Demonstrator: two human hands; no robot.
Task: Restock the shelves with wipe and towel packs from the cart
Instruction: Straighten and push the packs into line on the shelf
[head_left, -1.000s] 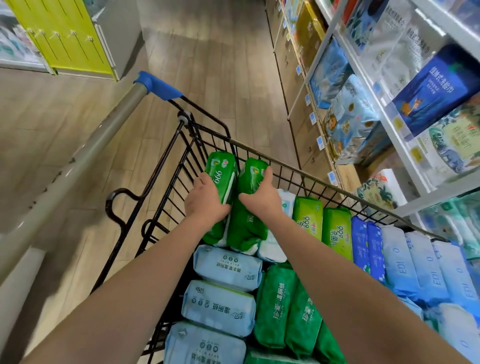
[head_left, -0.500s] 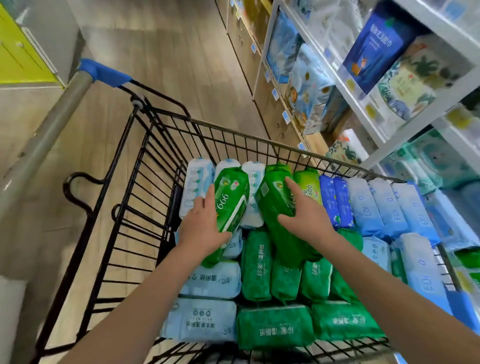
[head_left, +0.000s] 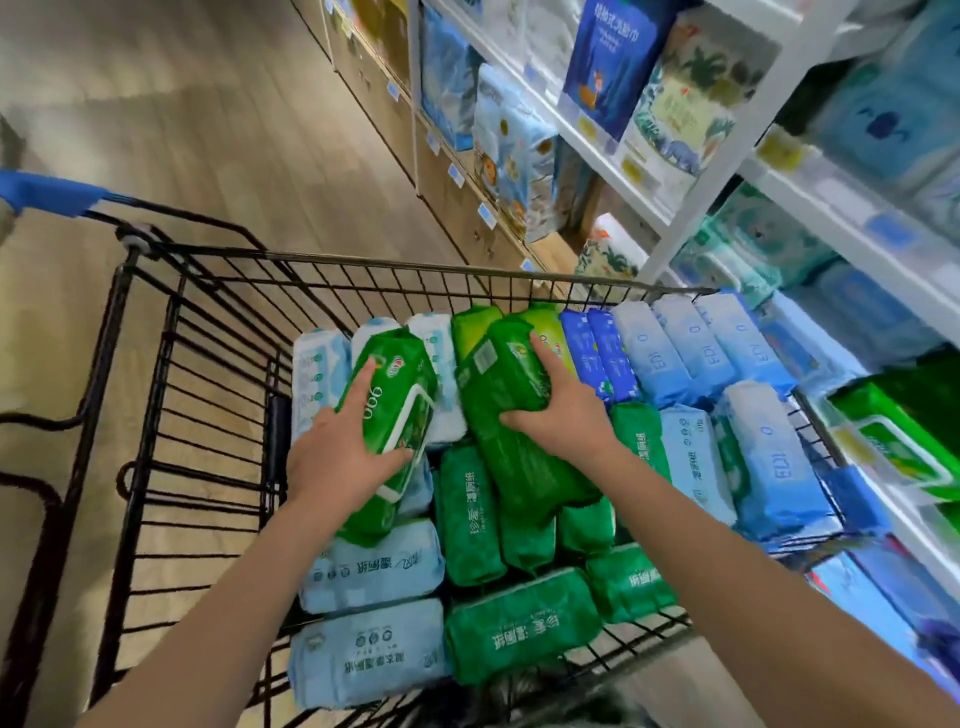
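Above the packs filling the wire cart (head_left: 415, 258), the left hand (head_left: 332, 462) gripped a green wipe pack (head_left: 400, 395) with curled fingers, and the right hand (head_left: 563, 421) likewise clasped a second green pack (head_left: 519, 467) just right of it, near the shelves (head_left: 724, 161).

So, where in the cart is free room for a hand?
Only a narrow dark gap between the cart's left wire wall and the pale blue packs. Elsewhere packs sit tightly together, up to the right wall.

Retail shop aisle: wire shopping cart (head_left: 218, 395), white shelves (head_left: 597, 150) of packaged goods (head_left: 613, 67), edge price labels (head_left: 487, 214).
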